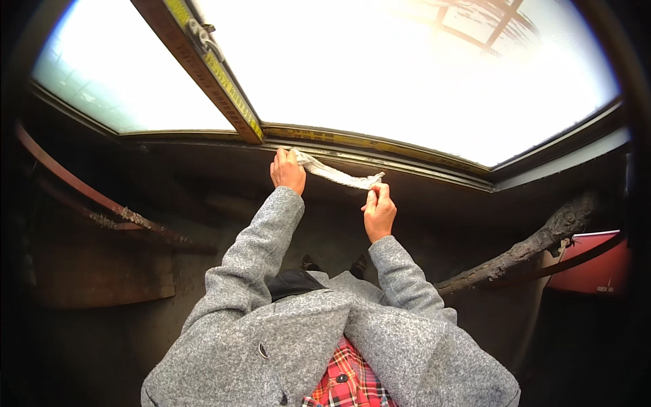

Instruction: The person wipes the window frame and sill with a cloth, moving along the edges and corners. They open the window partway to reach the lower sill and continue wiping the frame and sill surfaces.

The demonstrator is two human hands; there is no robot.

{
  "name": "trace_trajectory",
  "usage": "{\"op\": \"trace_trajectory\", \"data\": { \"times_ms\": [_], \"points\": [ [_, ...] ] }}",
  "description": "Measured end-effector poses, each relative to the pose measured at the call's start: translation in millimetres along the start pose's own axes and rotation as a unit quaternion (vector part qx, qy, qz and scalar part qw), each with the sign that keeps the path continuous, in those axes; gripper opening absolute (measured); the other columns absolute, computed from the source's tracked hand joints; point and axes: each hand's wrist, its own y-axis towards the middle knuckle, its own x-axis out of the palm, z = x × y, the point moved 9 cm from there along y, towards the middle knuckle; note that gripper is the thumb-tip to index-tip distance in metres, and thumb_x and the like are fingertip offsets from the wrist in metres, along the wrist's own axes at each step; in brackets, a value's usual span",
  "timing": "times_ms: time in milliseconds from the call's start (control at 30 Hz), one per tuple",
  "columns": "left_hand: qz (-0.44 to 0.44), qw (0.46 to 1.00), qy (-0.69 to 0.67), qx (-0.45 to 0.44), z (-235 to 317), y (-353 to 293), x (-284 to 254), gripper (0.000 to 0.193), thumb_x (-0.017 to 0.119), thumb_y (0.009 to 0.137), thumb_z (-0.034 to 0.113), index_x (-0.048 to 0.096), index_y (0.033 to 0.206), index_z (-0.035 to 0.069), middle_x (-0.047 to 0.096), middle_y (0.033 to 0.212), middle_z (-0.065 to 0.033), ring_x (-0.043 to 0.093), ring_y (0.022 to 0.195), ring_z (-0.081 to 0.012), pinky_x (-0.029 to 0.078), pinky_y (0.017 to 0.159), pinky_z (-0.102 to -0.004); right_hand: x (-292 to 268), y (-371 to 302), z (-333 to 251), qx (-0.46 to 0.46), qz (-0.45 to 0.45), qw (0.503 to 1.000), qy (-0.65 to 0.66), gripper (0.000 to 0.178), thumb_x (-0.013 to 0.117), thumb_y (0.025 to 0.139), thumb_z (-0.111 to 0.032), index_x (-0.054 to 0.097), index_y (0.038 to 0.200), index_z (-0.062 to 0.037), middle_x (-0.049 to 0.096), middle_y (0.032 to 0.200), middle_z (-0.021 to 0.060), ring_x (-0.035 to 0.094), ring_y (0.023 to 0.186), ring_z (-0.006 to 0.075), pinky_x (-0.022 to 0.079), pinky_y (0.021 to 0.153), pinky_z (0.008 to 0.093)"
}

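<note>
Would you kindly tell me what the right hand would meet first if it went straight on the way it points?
Beyond the white cloth in its fingertips, the right hand would probably meet the window's lower track, though depth is hard to judge here.

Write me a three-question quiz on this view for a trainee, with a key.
1. What colour is the cloth stretched between the left hand and the right hand?
2. True or false: the right hand is nearer than the left hand to the slanted window bar.
3. The metal fitting sits on: A) the red panel; B) the slanted window bar; C) the coat.

Key: 1. White. 2. False. 3. B.
</note>
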Motion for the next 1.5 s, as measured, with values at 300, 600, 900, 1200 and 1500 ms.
{"op": "trace_trajectory", "data": {
  "times_ms": [300,600,900,1200,1500],
  "points": [
    [-0.009,0.985,0.064,0.159,70.1,-3.8,24.7,0.009,0.06,0.069,0.004,0.058,0.077,0.006,0.052,0.087,-0.0097,0.055,0.086,-0.0281,0.044,0.075,-0.0394,-31.8,14.3,13.5,0.014,0.063,0.997,0.03,0.006,0.051,0.09,-0.006,0.051,0.096,-0.0059,0.062,0.072,0.0117,0.062,0.051,0.023,0.048,0.05,0.0352],
    [-0.044,0.976,-0.002,0.212,143.4,-22.8,51.4,0.006,0.057,0.069,0.0,0.059,0.074,0.002,0.052,0.084,-0.0127,0.055,0.082,-0.0309,0.045,0.073,-0.0407,-104.1,40.5,66.5,0.02,0.144,0.985,-0.099,0.01,0.054,0.087,-0.007,0.052,0.097,-0.0094,0.064,0.086,0.0122,0.062,0.078,0.0364,0.048,0.064,0.0427],
    [-0.053,0.973,-0.036,0.221,181.8,-36.7,64.3,0.009,0.056,0.068,-0.002,0.059,0.076,0.0,0.052,0.085,-0.014,0.055,0.082,-0.0322,0.046,0.074,-0.0418,-131.1,51.9,46.4,-0.036,0.155,0.981,-0.111,0.01,0.055,0.086,-0.006,0.053,0.096,-0.0075,0.064,0.083,0.0136,0.063,0.076,0.0351,0.049,0.064,0.0419],
    [-0.074,0.975,-0.118,0.176,170.4,-37.4,57.3,0.024,0.054,0.067,-0.006,0.06,0.09,-0.001,0.053,0.091,-0.0154,0.055,0.086,-0.0357,0.046,0.076,-0.0434,-112.5,61.8,81.6,0.025,0.18,0.983,0.011,0.007,0.056,0.084,-0.002,0.055,0.09,-0.0044,0.058,0.084,0.0119,0.06,0.076,0.0308,0.048,0.069,0.0381],
    [-0.119,0.969,-0.136,0.167,166.7,-36.8,62.4,0.025,0.052,0.069,-0.006,0.059,0.092,-0.001,0.053,0.092,-0.0167,0.055,0.089,-0.0367,0.046,0.078,-0.043,-70.9,72.9,49.4,-0.03,0.147,0.974,-0.168,0.01,0.06,0.084,-0.011,0.063,0.093,-0.0148,0.066,0.091,0.004,0.065,0.079,0.0282,0.051,0.065,0.0374]
  ]
}}
